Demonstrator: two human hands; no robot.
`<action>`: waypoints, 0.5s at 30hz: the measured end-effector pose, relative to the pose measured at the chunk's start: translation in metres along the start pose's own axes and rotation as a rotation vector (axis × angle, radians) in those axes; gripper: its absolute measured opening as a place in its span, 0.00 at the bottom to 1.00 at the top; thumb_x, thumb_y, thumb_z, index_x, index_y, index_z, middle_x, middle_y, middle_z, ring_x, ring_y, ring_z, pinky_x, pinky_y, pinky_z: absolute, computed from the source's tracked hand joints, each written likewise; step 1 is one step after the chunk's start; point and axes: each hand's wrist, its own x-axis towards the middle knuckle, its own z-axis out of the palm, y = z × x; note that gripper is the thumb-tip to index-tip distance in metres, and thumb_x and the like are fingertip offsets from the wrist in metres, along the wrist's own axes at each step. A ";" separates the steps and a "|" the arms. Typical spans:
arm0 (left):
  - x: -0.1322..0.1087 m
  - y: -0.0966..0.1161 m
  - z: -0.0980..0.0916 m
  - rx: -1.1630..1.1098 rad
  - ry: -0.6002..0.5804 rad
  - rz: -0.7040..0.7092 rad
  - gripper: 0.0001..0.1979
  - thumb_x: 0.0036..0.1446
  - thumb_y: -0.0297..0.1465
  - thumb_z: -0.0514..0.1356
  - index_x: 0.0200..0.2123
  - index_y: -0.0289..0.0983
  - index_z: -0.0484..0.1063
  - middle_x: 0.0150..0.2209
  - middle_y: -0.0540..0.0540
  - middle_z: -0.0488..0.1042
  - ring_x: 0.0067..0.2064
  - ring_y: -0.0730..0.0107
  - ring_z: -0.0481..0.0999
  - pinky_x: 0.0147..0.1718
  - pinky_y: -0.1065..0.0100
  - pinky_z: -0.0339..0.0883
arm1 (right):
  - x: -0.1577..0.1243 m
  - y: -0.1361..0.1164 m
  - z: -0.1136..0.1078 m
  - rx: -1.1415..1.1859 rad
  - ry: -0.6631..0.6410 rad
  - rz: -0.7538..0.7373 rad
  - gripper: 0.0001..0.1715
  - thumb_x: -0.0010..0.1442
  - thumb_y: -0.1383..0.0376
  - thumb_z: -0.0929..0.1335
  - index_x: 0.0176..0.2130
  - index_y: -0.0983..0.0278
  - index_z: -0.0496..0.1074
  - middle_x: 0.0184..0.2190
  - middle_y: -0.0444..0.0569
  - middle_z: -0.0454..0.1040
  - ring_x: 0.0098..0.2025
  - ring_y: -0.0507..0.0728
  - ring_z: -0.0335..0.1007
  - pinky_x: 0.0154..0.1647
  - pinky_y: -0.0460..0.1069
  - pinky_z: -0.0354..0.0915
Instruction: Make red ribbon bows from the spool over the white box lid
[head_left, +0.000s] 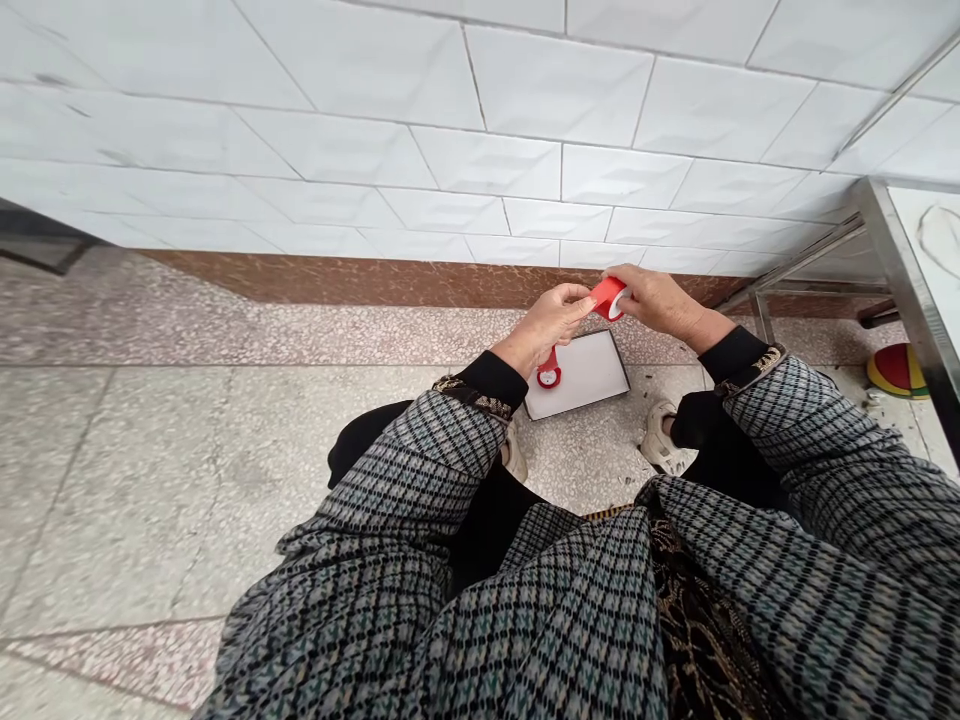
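My right hand (660,300) is closed round a roll of red tape (606,290) with a white core, its fingers reaching into the core. From the other side, the fingertips of my left hand (555,320) pinch the edge or a strip of that tape; which of the two is hard to tell. Below my left hand shows a second, smaller red roll (549,377), partly covered by the hand. It appears over a shallow white tray (592,370) with a dark rim on the floor; whether it rests there is unclear.
A white tiled wall (562,90) with a brown skirting strip (360,278) rises just ahead. On the right stands a metal-framed table (900,260), with a red, yellow and green ball (896,370) under it. My shoes (664,440) flank the tray on the speckled floor (262,450).
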 end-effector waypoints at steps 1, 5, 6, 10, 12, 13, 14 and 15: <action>-0.002 0.000 0.000 0.015 0.009 0.017 0.08 0.71 0.30 0.70 0.39 0.36 0.74 0.19 0.62 0.53 0.18 0.84 0.47 0.20 0.75 0.38 | 0.002 0.005 -0.001 -0.002 0.032 0.016 0.26 0.53 0.72 0.72 0.52 0.59 0.79 0.57 0.58 0.84 0.59 0.73 0.77 0.71 0.69 0.67; -0.004 -0.002 -0.001 0.036 -0.027 0.070 0.13 0.73 0.32 0.67 0.34 0.35 0.74 0.19 0.60 0.53 0.18 0.84 0.47 0.21 0.75 0.39 | 0.006 0.019 -0.004 0.029 0.105 0.083 0.28 0.53 0.69 0.72 0.54 0.61 0.78 0.57 0.60 0.83 0.58 0.75 0.77 0.71 0.72 0.66; -0.003 -0.004 -0.001 0.030 -0.031 0.084 0.13 0.73 0.33 0.67 0.33 0.35 0.75 0.19 0.60 0.53 0.18 0.84 0.47 0.21 0.76 0.39 | 0.007 0.020 -0.003 0.045 0.104 0.104 0.29 0.53 0.69 0.72 0.55 0.61 0.78 0.56 0.60 0.83 0.56 0.75 0.77 0.71 0.72 0.66; 0.000 -0.007 0.001 0.001 -0.048 0.091 0.15 0.73 0.34 0.68 0.33 0.35 0.75 0.18 0.61 0.50 0.18 0.84 0.45 0.20 0.76 0.39 | 0.006 0.017 0.000 0.192 0.103 0.198 0.29 0.54 0.66 0.72 0.56 0.61 0.76 0.49 0.55 0.84 0.50 0.70 0.77 0.69 0.72 0.68; 0.001 -0.008 0.002 -0.015 -0.049 0.089 0.15 0.72 0.35 0.68 0.32 0.35 0.74 0.18 0.61 0.49 0.18 0.84 0.44 0.20 0.76 0.39 | 0.006 0.012 0.003 0.319 0.099 0.228 0.26 0.55 0.65 0.72 0.54 0.59 0.76 0.45 0.51 0.83 0.50 0.67 0.76 0.67 0.68 0.71; 0.001 -0.008 0.003 -0.022 -0.049 0.090 0.16 0.72 0.34 0.68 0.31 0.35 0.74 0.18 0.62 0.49 0.18 0.84 0.44 0.20 0.76 0.39 | 0.005 0.009 0.004 0.391 0.092 0.237 0.24 0.55 0.65 0.73 0.52 0.59 0.76 0.43 0.50 0.82 0.51 0.66 0.76 0.66 0.66 0.73; 0.001 -0.008 0.003 -0.028 -0.053 0.092 0.16 0.72 0.34 0.68 0.31 0.35 0.74 0.18 0.62 0.49 0.18 0.84 0.44 0.20 0.76 0.39 | 0.005 0.006 0.006 0.465 0.083 0.243 0.23 0.55 0.65 0.73 0.51 0.58 0.76 0.43 0.49 0.82 0.51 0.65 0.75 0.65 0.65 0.74; 0.001 -0.009 0.003 -0.033 -0.058 0.094 0.16 0.72 0.35 0.68 0.32 0.35 0.74 0.18 0.62 0.49 0.18 0.84 0.44 0.20 0.76 0.39 | 0.004 0.003 0.007 0.537 0.073 0.250 0.22 0.55 0.65 0.74 0.51 0.58 0.77 0.43 0.48 0.82 0.52 0.65 0.76 0.64 0.63 0.76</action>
